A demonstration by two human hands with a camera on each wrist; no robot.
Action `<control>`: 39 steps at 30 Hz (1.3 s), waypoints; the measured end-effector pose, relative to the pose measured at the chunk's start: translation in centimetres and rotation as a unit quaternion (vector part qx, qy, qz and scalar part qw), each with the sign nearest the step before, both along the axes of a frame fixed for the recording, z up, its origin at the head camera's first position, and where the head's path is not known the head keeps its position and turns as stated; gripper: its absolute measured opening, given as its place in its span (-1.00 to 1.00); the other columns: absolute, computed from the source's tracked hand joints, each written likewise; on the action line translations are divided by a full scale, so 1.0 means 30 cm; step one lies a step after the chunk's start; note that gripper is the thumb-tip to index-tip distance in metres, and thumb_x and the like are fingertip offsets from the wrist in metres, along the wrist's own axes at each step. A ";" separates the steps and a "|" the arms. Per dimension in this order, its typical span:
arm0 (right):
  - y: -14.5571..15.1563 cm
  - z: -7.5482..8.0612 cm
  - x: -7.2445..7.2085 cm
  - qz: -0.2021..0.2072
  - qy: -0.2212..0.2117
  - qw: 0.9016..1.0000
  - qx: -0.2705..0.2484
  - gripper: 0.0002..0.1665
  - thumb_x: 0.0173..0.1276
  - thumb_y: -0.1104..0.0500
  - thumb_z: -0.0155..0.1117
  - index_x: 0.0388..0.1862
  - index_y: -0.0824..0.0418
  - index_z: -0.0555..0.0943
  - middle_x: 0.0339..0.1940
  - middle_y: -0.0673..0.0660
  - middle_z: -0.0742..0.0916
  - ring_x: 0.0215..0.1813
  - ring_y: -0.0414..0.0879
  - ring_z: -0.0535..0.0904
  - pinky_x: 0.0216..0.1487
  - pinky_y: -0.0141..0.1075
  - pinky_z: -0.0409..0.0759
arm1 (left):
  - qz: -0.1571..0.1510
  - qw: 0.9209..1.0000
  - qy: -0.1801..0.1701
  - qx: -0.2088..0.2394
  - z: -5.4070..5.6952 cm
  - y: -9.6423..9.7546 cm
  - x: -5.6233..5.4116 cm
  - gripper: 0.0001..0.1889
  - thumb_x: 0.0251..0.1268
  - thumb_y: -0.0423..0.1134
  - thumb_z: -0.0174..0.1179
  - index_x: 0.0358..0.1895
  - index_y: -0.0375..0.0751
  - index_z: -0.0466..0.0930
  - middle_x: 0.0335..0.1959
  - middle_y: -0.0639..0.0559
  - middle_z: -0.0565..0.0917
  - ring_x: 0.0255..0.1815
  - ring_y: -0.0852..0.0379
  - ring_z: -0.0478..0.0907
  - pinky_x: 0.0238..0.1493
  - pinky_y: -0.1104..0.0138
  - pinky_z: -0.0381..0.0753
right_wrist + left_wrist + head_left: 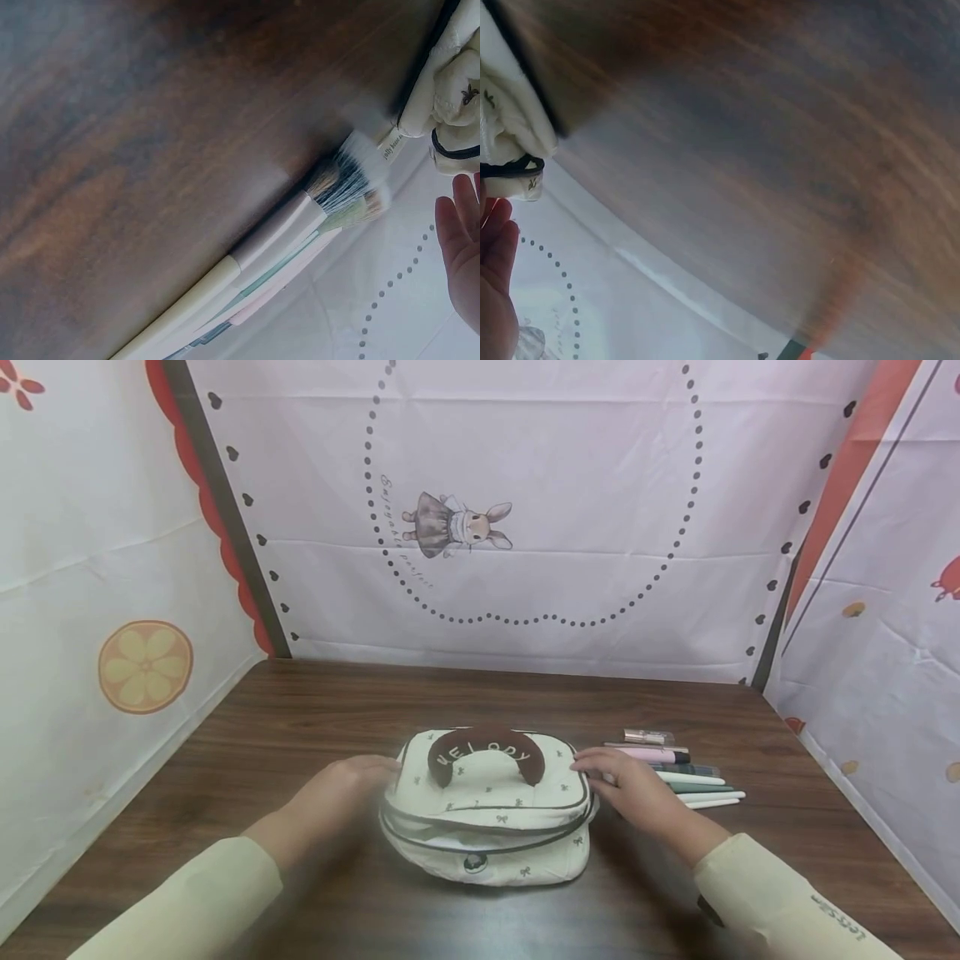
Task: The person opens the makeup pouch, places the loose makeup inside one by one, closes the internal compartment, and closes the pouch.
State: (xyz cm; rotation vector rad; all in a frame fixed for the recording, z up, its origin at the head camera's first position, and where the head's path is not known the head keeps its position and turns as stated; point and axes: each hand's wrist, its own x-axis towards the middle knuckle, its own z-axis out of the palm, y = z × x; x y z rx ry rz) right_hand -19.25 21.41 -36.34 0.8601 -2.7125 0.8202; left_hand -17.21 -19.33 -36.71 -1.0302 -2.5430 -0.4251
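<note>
The white bag [487,818], printed with small bows and edged in dark piping, sits on the brown wood-grain table [315,718], at six o'clock from the table's middle; its dark brown lettered handle [491,742] arches over the top, and a small round dark badge [476,863] marks the front, at six o'clock.

The left hand [330,797] stands at nine o'clock of the bag; its fingers are extended and only slightly bent, tips at the bag's side edge; blur and angle prevent telling how firmly they press.

The right hand [630,785] stands between two and three o'clock; its fingers reach forward in a loose, partly spread bend, tips touching the piped edge, thumb beneath; no closed grip is seen.

Makeup brushes [708,789] lie partly behind the right hand, at three o'clock of the bag, bristles toward the bag; a pink tube [648,755] and a clear-ended stick [648,737] lie at two o'clock; a patterned cloth [585,527] hangs at twelve o'clock.
</note>
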 end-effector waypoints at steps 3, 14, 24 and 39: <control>-0.001 0.007 -0.004 -0.006 -0.007 1.000 -0.008 -0.68 0.24 0.44 0.26 -0.03 0.27 0.67 0.05 0.25 0.69 0.16 0.22 0.56 0.20 0.11 0.47 | 0.006 1.000 -0.014 -0.007 0.016 0.003 0.001 -0.75 0.12 -0.48 0.24 -0.13 -0.17 0.71 -0.06 -0.04 0.71 -0.01 -0.01 0.64 0.05 0.14 0.61; -0.007 0.040 -0.035 -0.047 -0.080 0.995 -0.034 -0.64 0.37 0.41 0.13 0.12 0.25 0.59 0.12 0.28 0.64 0.10 0.20 0.59 -0.01 0.02 0.62 | 0.108 0.985 -0.099 0.093 0.075 0.032 0.001 -0.78 0.25 -0.48 0.18 -0.12 -0.19 0.71 -0.11 -0.05 0.73 0.01 -0.07 0.65 0.04 0.05 0.61; -0.016 0.077 -0.054 -0.083 -0.134 0.987 -0.024 -0.56 0.49 0.27 0.03 0.32 0.28 0.42 0.20 0.33 0.59 0.14 0.26 0.57 0.03 0.06 0.60 | 0.167 0.966 -0.115 0.159 0.106 0.058 -0.027 -0.81 0.29 -0.52 0.11 -0.15 -0.27 0.67 -0.14 -0.14 0.73 -0.05 -0.12 0.66 -0.06 0.03 0.64; -0.021 0.093 -0.125 -0.088 -0.176 0.979 -0.061 -0.48 0.57 0.10 -0.08 0.39 0.32 0.30 0.24 0.34 0.55 0.26 0.26 0.46 0.19 0.12 0.48 | 0.223 0.938 -0.175 0.198 0.145 0.073 -0.114 -0.86 0.42 -0.38 0.02 -0.11 -0.32 0.55 -0.12 -0.24 0.68 -0.14 -0.12 0.59 -0.10 0.02 0.61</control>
